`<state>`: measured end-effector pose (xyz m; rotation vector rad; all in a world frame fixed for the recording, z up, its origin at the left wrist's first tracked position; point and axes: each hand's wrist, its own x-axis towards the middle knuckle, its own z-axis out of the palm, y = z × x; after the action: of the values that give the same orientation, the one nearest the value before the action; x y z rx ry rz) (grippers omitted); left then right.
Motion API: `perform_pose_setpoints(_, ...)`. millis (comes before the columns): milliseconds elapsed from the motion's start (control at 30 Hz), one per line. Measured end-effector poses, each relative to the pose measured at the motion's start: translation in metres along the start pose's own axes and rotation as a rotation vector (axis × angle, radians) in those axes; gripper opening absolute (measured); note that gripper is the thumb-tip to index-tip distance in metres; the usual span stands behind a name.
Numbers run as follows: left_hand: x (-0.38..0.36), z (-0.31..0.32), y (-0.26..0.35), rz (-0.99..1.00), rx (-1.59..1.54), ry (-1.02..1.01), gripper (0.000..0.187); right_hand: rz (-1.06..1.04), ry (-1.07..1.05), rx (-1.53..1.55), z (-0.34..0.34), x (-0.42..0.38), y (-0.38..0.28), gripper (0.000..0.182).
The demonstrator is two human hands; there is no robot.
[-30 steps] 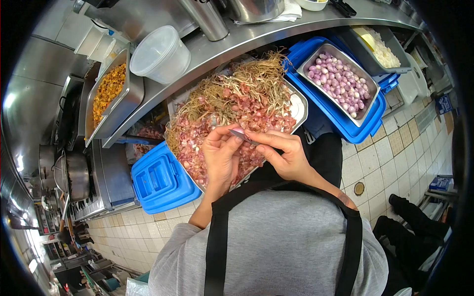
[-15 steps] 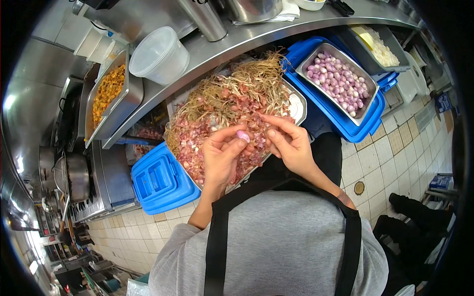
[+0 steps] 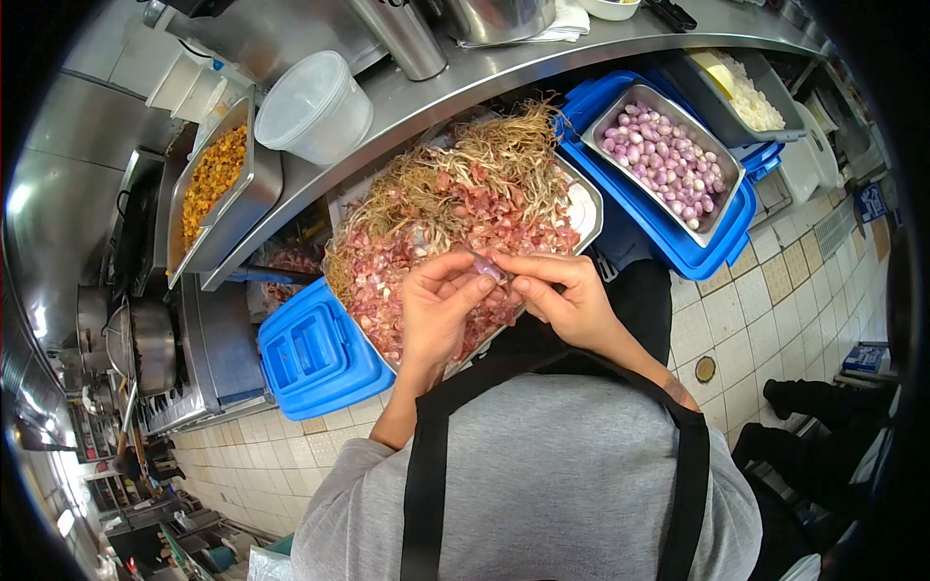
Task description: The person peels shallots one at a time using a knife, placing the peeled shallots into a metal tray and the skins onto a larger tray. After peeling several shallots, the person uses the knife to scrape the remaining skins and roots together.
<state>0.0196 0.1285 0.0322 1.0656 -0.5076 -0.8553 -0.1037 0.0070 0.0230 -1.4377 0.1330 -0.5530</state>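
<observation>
- Pretty cramped from my feed: the steel tray heaped with reddish peels and dry roots (image 3: 581, 208) sits wedged under the curved steel tabletop (image 3: 407, 102), blue plastic crates (image 3: 310, 353) on both sides.
- The small pale purple peeled shallot (image 3: 487, 268) is over the tray's near edge, glossy and mostly hidden.
- Left hand (image 3: 436, 310) and right hand (image 3: 572, 300) have closed back together since half a second ago, fingers of both pinching the shallot.

pale purple seen on peeled shallots (image 3: 668, 160) | reddish-brown and tan on peelings (image 3: 455, 208) | blue on crate lid (image 3: 315, 353) | orange-yellow on tray food (image 3: 211, 176) | grey shirt (image 3: 552, 484), black apron straps (image 3: 426, 484)
</observation>
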Motion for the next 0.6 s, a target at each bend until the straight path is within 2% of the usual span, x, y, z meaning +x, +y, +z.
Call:
perform_pose_setpoints(67,0.001,-0.004,-0.002,0.005,-0.014,-0.033,0.027,0.175,-0.011,0.195,-0.003,-0.001,0.0,0.027)
perform_pose_setpoints(167,0.001,-0.003,0.003,-0.023,0.047,-0.036,0.031,0.148,0.075,0.194,-0.004,0.0,0.006,0.027)
perform_pose_setpoints(267,-0.001,-0.004,0.006,-0.013,0.042,-0.037,0.033,0.04,0.224,0.018,-0.002,0.002,0.015,0.029)
perform_pose_setpoints(400,0.003,-0.004,0.006,0.032,0.007,-0.009,0.031,0.025,0.151,-0.145,-0.001,0.003,0.003,0.031)
perform_pose_setpoints(533,0.005,-0.005,0.001,0.073,0.041,0.018,0.031,0.11,0.005,-0.066,0.001,0.002,-0.008,0.032)
perform_pose_setpoints(600,0.005,-0.005,0.0,0.092,0.093,0.01,0.031,0.028,-0.024,-0.094,0.001,0.002,-0.004,0.033)
